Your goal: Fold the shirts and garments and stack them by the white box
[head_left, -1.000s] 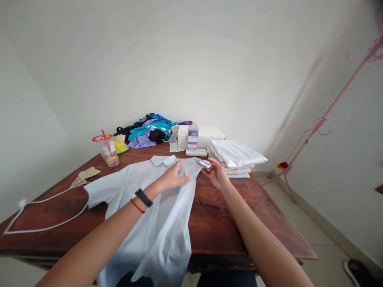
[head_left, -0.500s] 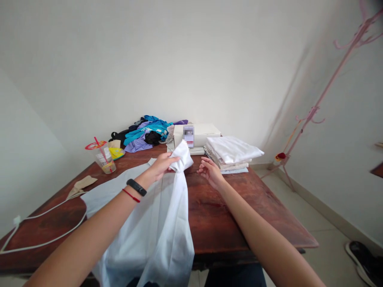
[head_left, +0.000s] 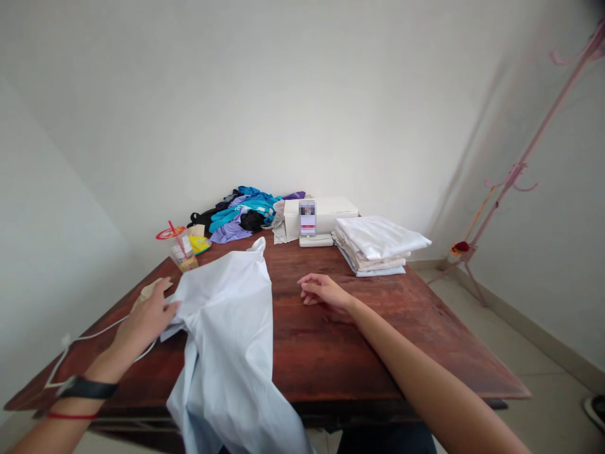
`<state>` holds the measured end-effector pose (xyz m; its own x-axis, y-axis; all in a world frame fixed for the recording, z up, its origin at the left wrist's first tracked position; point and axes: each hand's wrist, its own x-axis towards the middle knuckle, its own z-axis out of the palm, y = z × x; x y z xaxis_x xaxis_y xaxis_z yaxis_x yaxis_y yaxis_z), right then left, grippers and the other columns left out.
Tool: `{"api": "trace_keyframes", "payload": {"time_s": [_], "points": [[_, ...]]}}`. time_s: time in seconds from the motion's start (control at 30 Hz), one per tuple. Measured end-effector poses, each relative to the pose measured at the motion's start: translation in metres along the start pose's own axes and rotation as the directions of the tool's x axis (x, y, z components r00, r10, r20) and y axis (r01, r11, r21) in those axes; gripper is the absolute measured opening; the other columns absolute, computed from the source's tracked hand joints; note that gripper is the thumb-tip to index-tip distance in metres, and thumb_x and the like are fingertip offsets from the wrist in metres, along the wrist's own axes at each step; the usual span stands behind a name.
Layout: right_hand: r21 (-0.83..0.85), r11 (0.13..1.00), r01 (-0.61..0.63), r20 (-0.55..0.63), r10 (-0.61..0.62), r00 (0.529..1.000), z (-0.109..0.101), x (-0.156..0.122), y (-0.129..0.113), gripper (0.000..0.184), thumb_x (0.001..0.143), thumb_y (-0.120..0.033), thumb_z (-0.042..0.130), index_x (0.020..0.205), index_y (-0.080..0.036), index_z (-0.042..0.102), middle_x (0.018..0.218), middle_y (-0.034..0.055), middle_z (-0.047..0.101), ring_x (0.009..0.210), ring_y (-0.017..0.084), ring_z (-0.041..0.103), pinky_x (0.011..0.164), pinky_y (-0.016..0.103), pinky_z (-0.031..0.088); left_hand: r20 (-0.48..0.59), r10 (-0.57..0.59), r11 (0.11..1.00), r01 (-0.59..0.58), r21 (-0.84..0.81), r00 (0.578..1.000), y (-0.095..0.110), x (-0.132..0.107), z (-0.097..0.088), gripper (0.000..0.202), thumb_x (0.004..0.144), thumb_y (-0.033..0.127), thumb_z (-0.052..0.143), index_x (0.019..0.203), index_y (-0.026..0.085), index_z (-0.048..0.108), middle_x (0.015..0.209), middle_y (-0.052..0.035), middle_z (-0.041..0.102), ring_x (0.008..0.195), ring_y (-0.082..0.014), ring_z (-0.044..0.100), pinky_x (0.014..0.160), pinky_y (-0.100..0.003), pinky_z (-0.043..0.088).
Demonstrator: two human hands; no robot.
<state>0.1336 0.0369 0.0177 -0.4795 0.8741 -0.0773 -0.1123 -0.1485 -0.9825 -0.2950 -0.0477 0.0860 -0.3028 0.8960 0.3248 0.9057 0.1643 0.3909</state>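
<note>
A white shirt (head_left: 231, 315) lies loosely spread on the wooden table (head_left: 331, 359), its lower part hanging over the front edge. At its left edge is my left hand (head_left: 154, 309), thumb and fingers apart; whether it touches the cloth I cannot tell. My right hand (head_left: 328, 291) hovers over the table to the right of the shirt, fingers loosely bent and holding nothing.
Folded white clothes (head_left: 378, 239) are stacked at the back right, beside a white box (head_left: 335, 211) and a phone (head_left: 307, 219). A clothes heap (head_left: 246, 211), a plastic cup (head_left: 184, 251) and a white cable (head_left: 101, 332) occupy the left. A pink coat stand (head_left: 510, 176) leans in view.
My left hand has let go of the gathered white cloth and moved left and nearer me. The shirt now lies folded over differently. My right hand has lowered slightly.
</note>
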Motion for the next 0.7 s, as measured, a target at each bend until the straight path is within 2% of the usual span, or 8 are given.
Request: {"api": "trace_keyframes", "payload": {"time_s": [0.07, 0.13, 0.2, 0.3, 0.4, 0.53, 0.6, 0.7], "points": [[-0.023, 1.000, -0.010, 0.047, 0.011, 0.999, 0.006, -0.001, 0.002, 0.035, 0.080, -0.040, 0.080, 0.101, -0.017, 0.065, 0.079, 0.0025, 0.071, 0.066, 0.012, 0.069, 0.064, 0.022, 0.057, -0.072, 0.108, 0.978, -0.093, 0.185, 0.992, -0.003, -0.016, 0.004, 0.066, 0.082, 0.044, 0.052, 0.141, 0.016, 0.051, 0.110, -0.0186, 0.071, 0.112, -0.0486, 0.063, 0.090, -0.061, 0.051], [-0.034, 0.999, -0.019, 0.078, 0.022, 0.997, 0.009, -0.003, 0.001, 0.038, 0.080, -0.041, 0.081, 0.104, -0.017, 0.065, 0.081, 0.0027, 0.070, 0.069, 0.012, 0.069, 0.064, 0.022, 0.058, -0.087, 0.295, 0.928, -0.264, 0.262, 0.951, 0.014, -0.031, 0.007, 0.066, 0.089, 0.047, 0.044, 0.145, 0.013, 0.047, 0.128, -0.0228, 0.063, 0.124, -0.0473, 0.057, 0.099, -0.061, 0.048], [-0.049, 0.998, -0.038, 0.117, 0.044, 0.992, 0.012, -0.007, -0.001, 0.043, 0.079, -0.043, 0.081, 0.109, -0.018, 0.064, 0.089, 0.0041, 0.070, 0.076, 0.015, 0.071, 0.063, 0.024, 0.059, -0.031, 0.467, 0.867, -0.451, 0.212, 0.884, 0.041, -0.038, 0.008, 0.062, 0.095, 0.048, 0.041, 0.147, 0.014, 0.044, 0.138, -0.0205, 0.057, 0.130, -0.0396, 0.054, 0.107, -0.053, 0.045], [-0.069, 0.992, -0.106, 0.264, 0.121, 0.957, 0.015, -0.015, -0.006, 0.051, 0.078, -0.046, 0.082, 0.118, -0.020, 0.063, 0.107, 0.0088, 0.070, 0.094, 0.021, 0.072, 0.065, 0.028, 0.062, 0.037, 0.579, 0.811, -0.580, 0.081, 0.815, 0.081, -0.027, 0.015, 0.056, 0.098, 0.049, 0.043, 0.146, 0.020, 0.046, 0.144, -0.0140, 0.054, 0.134, -0.0323, 0.052, 0.114, -0.049, 0.040], [-0.116, 0.972, -0.206, 0.481, 0.237, 0.844, 0.022, -0.023, -0.010, 0.055, 0.078, -0.046, 0.082, 0.124, -0.021, 0.064, 0.111, 0.0110, 0.070, 0.097, 0.024, 0.073, 0.068, 0.030, 0.063, 0.085, 0.560, 0.828, -0.556, -0.071, 0.824, 0.102, 0.006, 0.032, 0.054, 0.096, 0.048, 0.049, 0.143, 0.021, 0.049, 0.147, -0.0129, 0.052, 0.138, -0.0311, 0.048, 0.117, -0.048, 0.035], [-0.201, 0.935, -0.292, 0.694, 0.347, 0.631, 0.036, -0.032, -0.010, 0.062, 0.075, -0.043, 0.085, 0.130, -0.023, 0.063, 0.113, 0.0108, 0.071, 0.087, 0.022, 0.076, 0.068, 0.030, 0.062, 0.088, 0.407, 0.849, -0.341, -0.403, 0.909, 0.111, 0.061, 0.060, 0.067, 0.076, 0.042, 0.079, 0.133, 0.016, 0.057, 0.146, -0.0163, 0.054, 0.144, -0.0355, 0.039, 0.117, -0.043, 0.031], [-0.222, 0.917, -0.331, 0.752, 0.377, 0.540, 0.044, -0.033, -0.009, 0.064, 0.074, -0.041, 0.086, 0.131, -0.026, 0.061, 0.115, 0.0095, 0.071, 0.085, 0.020, 0.077, 0.068, 0.029, 0.061, 0.146, 0.338, 0.810, -0.209, -0.548, 0.930, 0.117, 0.084, 0.069, 0.075, 0.064, 0.034, 0.090, 0.129, 0.012, 0.059, 0.132, -0.0151, 0.064, 0.133, -0.0348, 0.050, 0.106, -0.036, 0.040], [-0.244, 0.888, -0.390, 0.808, 0.409, 0.424, 0.054, -0.033, -0.006, 0.075, 0.074, -0.035, 0.087, 0.140, -0.034, 0.053, 0.117, 0.0072, 0.071, 0.085, 0.019, 0.077, 0.071, 0.028, 0.060, 0.240, 0.342, 0.759, -0.117, -0.641, 0.908, 0.130, 0.108, 0.074, 0.066, 0.057, 0.023, 0.094, 0.113, 0.006, 0.065, 0.096, -0.0042, 0.074, 0.093, -0.0240, 0.066, 0.081, -0.025, 0.048]]}}
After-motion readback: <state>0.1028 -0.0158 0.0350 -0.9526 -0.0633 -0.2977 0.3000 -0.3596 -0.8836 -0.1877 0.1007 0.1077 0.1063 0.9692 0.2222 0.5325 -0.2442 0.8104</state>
